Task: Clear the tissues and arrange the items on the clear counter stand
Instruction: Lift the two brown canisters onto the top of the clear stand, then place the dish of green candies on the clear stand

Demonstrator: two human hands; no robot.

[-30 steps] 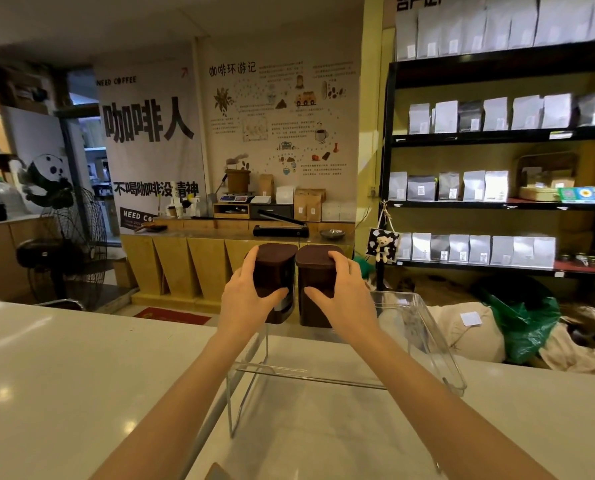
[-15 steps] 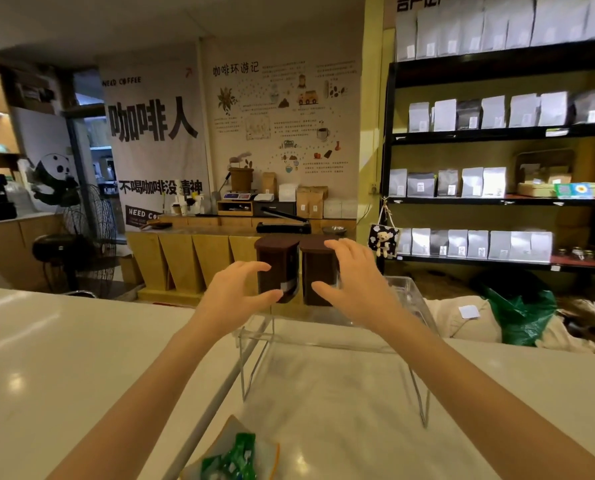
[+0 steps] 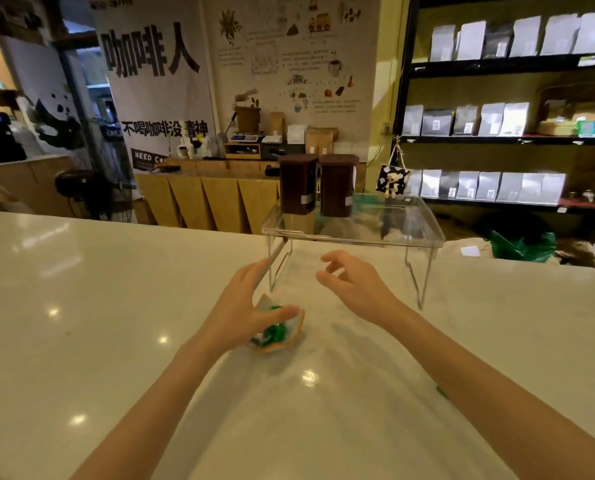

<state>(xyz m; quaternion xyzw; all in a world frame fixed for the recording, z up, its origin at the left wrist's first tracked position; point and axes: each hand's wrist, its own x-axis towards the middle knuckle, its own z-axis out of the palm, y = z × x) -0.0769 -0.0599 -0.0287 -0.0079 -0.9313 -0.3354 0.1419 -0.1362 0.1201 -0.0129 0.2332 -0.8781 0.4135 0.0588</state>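
A clear acrylic stand (image 3: pixel 424 239) on thin legs sits on the white counter (image 3: pixel 81 306). Two dark brown lidded canisters stand side by side on its back left part, the left canister (image 3: pixel 297 183) and the right canister (image 3: pixel 337 185). A small orange-rimmed dish (image 3: pixel 290 336) with green wrapped sweets lies on the counter in front of the stand's left leg. My left hand (image 3: pixel 240 306) hovers over the dish, fingers apart, thumb across it. My right hand (image 3: pixel 354 285) is open in front of the stand, holding nothing. No tissues are visible.
The counter's far edge runs just behind the stand. Beyond it are a wooden bar with coffee gear (image 3: pixel 247 147), a black shelf of coffee bags (image 3: pixel 490 119) at the right and a green bag (image 3: pixel 521 242) on the floor. A small green scrap (image 3: pixel 442 392) lies by my right forearm.
Both hands let go of the two canisters and drew back toward me. The left hand dropped over the sweet dish. The view tilted down.
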